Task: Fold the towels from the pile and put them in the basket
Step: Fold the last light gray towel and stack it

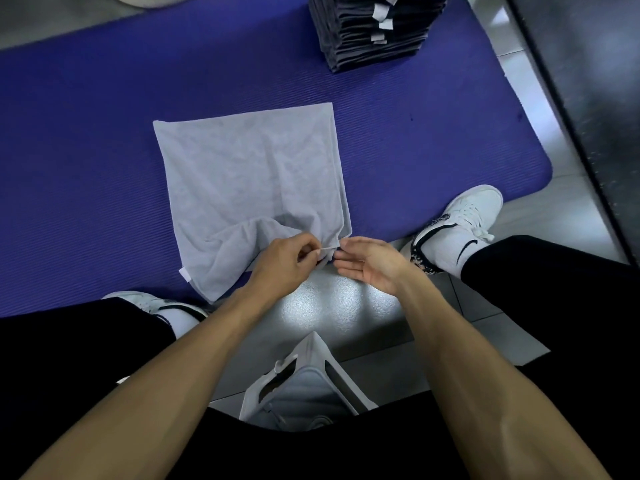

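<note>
Grey, crumpled terry cloth is bunching under the left hand [284, 259], whose fingers are pinching the near corner of the towel [249, 178]. The right hand [370, 263] is hovering open, fingers relaxed, just beside that corner. The towel is lying on a ribbed purple mat [86, 150]. At six o'clock the pale basket [311, 386] is holding a folded towel. At one o'clock a dark pile [374, 29] is sitting squarely stacked.

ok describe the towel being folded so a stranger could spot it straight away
Find the blue mat. Near its front edge lies a light grey towel, its near corner pinched by the left hand. The dark grey towels sit stacked at the far edge.
</note>
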### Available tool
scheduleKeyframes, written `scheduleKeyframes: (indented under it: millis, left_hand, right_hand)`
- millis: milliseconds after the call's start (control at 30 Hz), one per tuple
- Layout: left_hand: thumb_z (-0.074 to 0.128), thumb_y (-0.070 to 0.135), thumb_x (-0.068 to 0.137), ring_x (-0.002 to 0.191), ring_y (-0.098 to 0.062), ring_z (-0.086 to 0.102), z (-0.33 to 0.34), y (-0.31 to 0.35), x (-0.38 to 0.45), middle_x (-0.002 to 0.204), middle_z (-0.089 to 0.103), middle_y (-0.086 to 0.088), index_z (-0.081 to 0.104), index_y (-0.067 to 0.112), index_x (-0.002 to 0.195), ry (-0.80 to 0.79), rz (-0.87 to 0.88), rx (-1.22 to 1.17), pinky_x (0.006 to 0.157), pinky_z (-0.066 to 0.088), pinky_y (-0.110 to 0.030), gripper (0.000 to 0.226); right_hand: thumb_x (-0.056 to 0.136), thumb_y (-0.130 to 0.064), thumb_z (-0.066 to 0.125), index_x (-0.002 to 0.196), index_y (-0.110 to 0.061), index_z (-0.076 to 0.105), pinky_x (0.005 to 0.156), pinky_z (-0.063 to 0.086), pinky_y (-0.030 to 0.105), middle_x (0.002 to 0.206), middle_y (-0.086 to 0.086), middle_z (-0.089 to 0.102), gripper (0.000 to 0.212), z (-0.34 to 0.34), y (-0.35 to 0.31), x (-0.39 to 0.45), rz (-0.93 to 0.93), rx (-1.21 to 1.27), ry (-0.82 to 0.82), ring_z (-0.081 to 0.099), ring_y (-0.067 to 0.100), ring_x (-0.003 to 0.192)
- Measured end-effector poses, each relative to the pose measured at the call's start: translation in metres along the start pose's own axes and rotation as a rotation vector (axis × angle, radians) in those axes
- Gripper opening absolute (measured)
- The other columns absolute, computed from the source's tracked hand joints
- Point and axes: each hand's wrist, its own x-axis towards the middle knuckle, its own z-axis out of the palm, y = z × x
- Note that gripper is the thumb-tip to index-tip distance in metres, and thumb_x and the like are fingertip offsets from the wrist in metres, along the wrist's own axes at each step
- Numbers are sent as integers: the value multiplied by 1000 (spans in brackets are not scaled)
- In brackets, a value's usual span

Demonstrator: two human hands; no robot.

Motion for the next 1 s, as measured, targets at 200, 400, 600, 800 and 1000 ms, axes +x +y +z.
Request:
scheduleKeyframes:
  millis: [200,400,600,800,1000]
  left_hand:
    - [60,18,89,61,-5,62,3,-3,-2,65,67,10,64,20,85,18,-63,-67,64,48,-25,6]
    - [63,12,91,78,-13,69,0,-10,-9,76,71,8,71,16,95,79,-124,-132,78,52,-30,10]
    - [61,22,90,82,-22,68,3,6,-1,89,75,0,75,18,102,149,228,168,75,54,-37,20]
    - [52,17,89,81,-23,70,9,11,4,90,75,0,72,12,96,106,533,299,70,55,-38,22]
    - [47,19,88,82,-26,71,12,8,5,91,76,-2,75,14,100,73,468,241,71,56,-41,31]
  right_hand:
    - [87,0,70,91,-12,58,74,61,31,85,9,72,17,5,16,13,31,-62,110,71,19,76]
    - [81,11,71,91,-8,56,62,60,26,90,10,68,26,-1,26,20,17,-9,291,70,17,79]
    - [85,16,62,89,-5,60,67,61,28,75,8,69,21,-7,4,3,-34,-43,100,70,17,70]
    - [86,14,62,89,-5,62,65,58,23,79,7,72,19,-8,-10,-13,-44,-151,-37,71,17,75]
    - [88,11,60,103,1,63,62,57,23,81,11,74,19,-17,-10,-13,-28,-95,-8,71,17,71]
